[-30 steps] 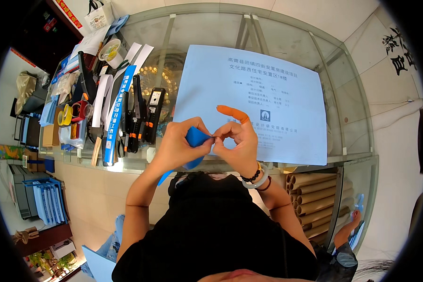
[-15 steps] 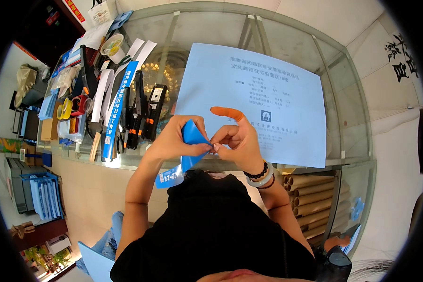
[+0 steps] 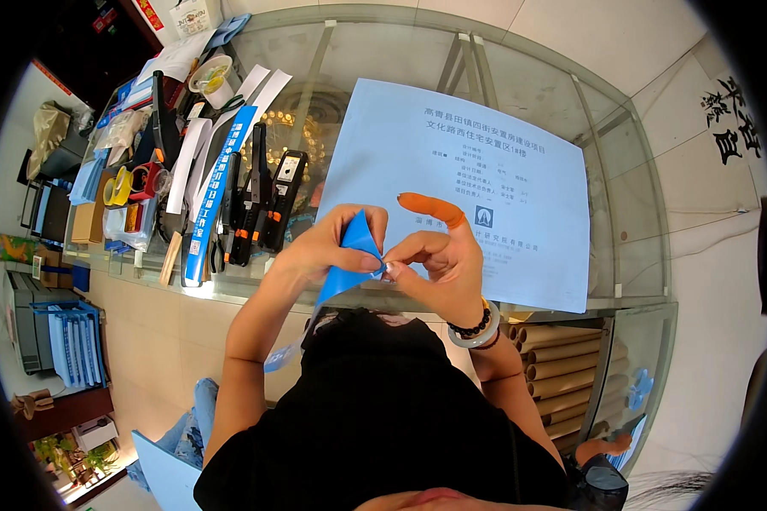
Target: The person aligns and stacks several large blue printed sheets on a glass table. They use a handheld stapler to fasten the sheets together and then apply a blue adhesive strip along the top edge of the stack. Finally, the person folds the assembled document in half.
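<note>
A glossy blue printed strip [image 3: 343, 283] is bent between my two hands, its lower end hanging toward my lap. My left hand [image 3: 337, 245] is closed around its upper part, thumb pressing on the near side. At the strip's corner my right hand [image 3: 437, 266] pinches with thumb and a finger; the exact contact is partly hidden by the fingertips. An orange finger cot [image 3: 430, 205] covers one raised finger of that hand. Beneath and beyond the right hand lies a large light-blue printed cover sheet [image 3: 375, 145] on the glass counter [image 3: 383, 43].
Left of my hands lie black-and-orange staplers [image 3: 283, 200], another blue printed strip [image 3: 222, 187], white paper strips [image 3: 273, 89], tape rolls [image 3: 119, 187] and a plastic cup [image 3: 213, 78]. Brown cardboard tubes [image 3: 562, 375] fill a shelf below the counter at right.
The strip has turned, its hanging tail swinging lower and to the left. My right hand has shifted slightly right, still pinching the corner. My left hand keeps its grip.
</note>
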The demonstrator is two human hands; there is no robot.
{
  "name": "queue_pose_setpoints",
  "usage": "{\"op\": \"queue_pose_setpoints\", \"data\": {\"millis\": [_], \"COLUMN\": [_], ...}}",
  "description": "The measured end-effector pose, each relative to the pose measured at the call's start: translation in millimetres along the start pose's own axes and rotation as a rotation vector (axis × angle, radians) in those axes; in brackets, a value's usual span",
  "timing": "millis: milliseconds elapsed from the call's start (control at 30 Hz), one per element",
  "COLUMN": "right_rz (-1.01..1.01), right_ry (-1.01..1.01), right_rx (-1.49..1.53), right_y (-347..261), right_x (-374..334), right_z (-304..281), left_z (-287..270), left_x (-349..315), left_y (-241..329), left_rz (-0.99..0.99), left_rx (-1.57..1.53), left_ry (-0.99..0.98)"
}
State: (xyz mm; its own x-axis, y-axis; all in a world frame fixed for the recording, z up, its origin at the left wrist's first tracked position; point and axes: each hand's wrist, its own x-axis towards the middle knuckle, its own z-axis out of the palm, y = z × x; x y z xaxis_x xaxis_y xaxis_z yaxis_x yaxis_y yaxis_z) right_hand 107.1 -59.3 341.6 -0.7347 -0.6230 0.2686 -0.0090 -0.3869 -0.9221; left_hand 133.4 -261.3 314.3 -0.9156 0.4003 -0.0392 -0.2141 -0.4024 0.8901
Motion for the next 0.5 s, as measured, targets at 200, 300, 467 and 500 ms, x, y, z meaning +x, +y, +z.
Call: {"op": "queue_pose_setpoints", "data": {"millis": [200, 300, 467, 500], "right_rz": [0.118, 0.033, -0.071, -0.115], "right_ry": [0.106, 0.185, 0.227, 0.225], "right_rx": [0.062, 0.044, -0.105, -0.148], "right_y": [-4, 3, -2, -1], "right_x": [2, 3, 2, 2], "right_z": [-6, -7, 8, 10], "left_z": [21, 37, 56, 58], "left_x": [-1, -9, -24, -25], "left_y": [18, 26, 10, 8], "left_rz": [0.373, 0.748, 0.76, 0.777], "left_rx": [0.59, 1.215, 1.299, 1.291], "left_ry": [0.412, 0.658, 0.518, 0.546]}}
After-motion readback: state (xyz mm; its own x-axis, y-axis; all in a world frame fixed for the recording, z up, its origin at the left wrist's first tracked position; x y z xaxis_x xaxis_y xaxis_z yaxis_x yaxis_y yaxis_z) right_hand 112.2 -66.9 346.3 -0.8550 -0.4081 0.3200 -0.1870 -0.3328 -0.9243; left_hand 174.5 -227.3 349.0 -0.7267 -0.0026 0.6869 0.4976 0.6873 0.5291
